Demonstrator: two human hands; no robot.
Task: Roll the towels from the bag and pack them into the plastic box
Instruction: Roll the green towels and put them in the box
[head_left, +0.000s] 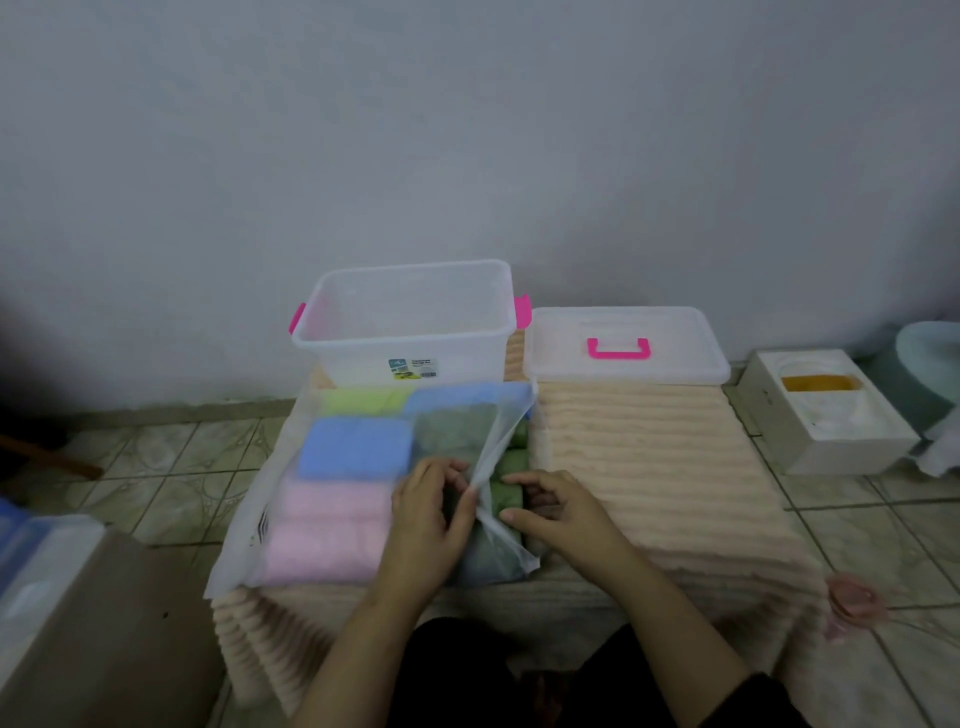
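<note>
Left hand (431, 519) pinches mouth of translucent white plastic bag (244, 551), lower centre; right hand (561, 512) curled at green folded towels (506, 496), hold unclear.

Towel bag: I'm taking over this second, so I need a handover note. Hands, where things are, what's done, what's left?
Left hand pinches the open edge of the bag. Right hand is at the opening by the green towels; grip unclear.
Towels are all in the bag on the mat. Plastic box stands empty behind it, lid off beside it.
Done: box opened. Left: take out, roll and pack every towel.
</note>
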